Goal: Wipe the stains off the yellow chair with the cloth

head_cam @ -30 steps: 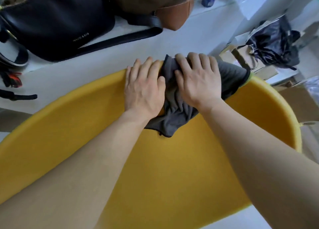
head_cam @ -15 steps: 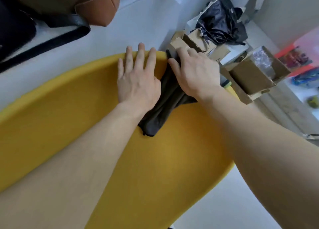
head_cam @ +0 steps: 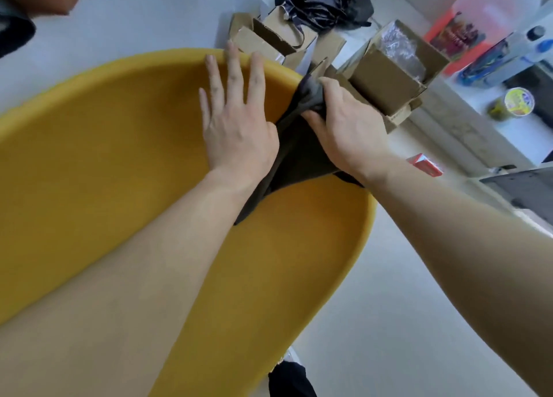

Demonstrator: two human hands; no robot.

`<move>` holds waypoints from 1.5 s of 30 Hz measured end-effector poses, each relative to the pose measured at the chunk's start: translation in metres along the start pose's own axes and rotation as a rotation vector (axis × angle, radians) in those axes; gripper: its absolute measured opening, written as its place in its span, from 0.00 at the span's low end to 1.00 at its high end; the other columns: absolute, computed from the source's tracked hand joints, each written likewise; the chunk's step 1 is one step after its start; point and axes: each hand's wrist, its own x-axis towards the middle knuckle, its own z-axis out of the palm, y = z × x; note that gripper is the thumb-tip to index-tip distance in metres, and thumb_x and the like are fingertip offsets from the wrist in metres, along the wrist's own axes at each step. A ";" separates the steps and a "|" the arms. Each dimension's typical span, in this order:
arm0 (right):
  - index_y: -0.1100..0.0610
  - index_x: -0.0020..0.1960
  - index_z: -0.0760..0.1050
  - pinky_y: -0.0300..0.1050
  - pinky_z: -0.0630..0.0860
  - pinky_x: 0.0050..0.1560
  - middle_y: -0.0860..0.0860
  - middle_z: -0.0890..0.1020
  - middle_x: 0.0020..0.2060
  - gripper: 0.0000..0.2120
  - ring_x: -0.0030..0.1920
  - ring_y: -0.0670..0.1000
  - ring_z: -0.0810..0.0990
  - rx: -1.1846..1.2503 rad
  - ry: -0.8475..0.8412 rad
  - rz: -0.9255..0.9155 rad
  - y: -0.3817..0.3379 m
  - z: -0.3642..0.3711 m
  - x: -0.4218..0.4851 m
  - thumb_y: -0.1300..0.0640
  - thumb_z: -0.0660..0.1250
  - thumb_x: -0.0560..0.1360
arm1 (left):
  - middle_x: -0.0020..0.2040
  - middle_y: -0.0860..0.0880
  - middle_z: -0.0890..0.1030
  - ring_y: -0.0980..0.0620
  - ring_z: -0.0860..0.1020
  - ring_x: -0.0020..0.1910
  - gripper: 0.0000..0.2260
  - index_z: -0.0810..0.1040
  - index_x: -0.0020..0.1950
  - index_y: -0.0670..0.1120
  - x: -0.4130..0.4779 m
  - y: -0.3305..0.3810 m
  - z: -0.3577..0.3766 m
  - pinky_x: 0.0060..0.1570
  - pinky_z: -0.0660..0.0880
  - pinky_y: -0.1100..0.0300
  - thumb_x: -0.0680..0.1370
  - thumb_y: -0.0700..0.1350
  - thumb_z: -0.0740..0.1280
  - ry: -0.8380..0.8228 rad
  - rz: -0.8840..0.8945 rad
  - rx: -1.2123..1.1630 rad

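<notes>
Wiping at the far-right rim of the yellow chair [head_cam: 119, 145]: the right hand [head_cam: 344, 127] grips the bunched dark cloth [head_cam: 294, 154] against the rim. The left hand [head_cam: 236, 127] lies flat on the shell just left of it, fingers straight and spread. Risk: the bunched cloth covers little surface and may miss stains, and knuckles could knock the cardboard boxes [head_cam: 386, 79] just beyond.

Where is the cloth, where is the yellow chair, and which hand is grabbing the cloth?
cloth [head_cam: 294, 154]: head view, dark fold between the hands.
yellow chair [head_cam: 119, 145]: head view, bare seat surface.
right hand [head_cam: 344, 121]: head view, back of the hand gripping the cloth.
</notes>
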 end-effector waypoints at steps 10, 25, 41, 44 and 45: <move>0.54 0.66 0.64 0.51 0.74 0.49 0.53 0.81 0.52 0.19 0.54 0.61 0.80 0.461 0.105 0.736 0.028 0.091 -0.175 0.43 0.60 0.81 | 0.83 0.48 0.45 0.44 0.49 0.81 0.32 0.43 0.82 0.53 -0.118 0.033 0.098 0.74 0.59 0.38 0.82 0.51 0.57 -0.461 0.108 -0.130; 0.58 0.60 0.62 0.47 0.68 0.43 0.60 0.80 0.52 0.16 0.52 0.63 0.80 0.675 -0.018 1.158 -0.042 0.175 -0.287 0.45 0.57 0.83 | 0.79 0.52 0.60 0.48 0.62 0.76 0.21 0.69 0.73 0.52 -0.253 0.004 0.147 0.67 0.68 0.52 0.80 0.42 0.61 -0.651 -0.007 -0.369; 0.62 0.67 0.60 0.52 0.73 0.52 0.63 0.80 0.59 0.21 0.56 0.64 0.80 0.603 0.026 1.332 -0.107 0.223 -0.332 0.46 0.53 0.84 | 0.82 0.55 0.56 0.51 0.53 0.80 0.25 0.64 0.77 0.52 -0.341 -0.067 0.151 0.75 0.60 0.44 0.80 0.41 0.59 -0.693 0.141 -0.236; 0.63 0.67 0.58 0.49 0.69 0.47 0.64 0.79 0.59 0.22 0.56 0.64 0.79 0.677 -0.275 1.370 -0.156 0.229 -0.376 0.46 0.53 0.84 | 0.82 0.57 0.52 0.53 0.49 0.81 0.24 0.64 0.76 0.52 -0.373 -0.099 0.140 0.75 0.59 0.42 0.80 0.40 0.59 -0.757 0.138 -0.167; 0.65 0.68 0.58 0.49 0.69 0.49 0.64 0.78 0.61 0.22 0.58 0.64 0.78 0.677 -0.331 1.363 -0.158 0.227 -0.382 0.47 0.53 0.85 | 0.82 0.57 0.50 0.54 0.48 0.81 0.24 0.63 0.77 0.52 -0.382 -0.107 0.136 0.75 0.58 0.42 0.80 0.40 0.58 -0.786 0.131 -0.157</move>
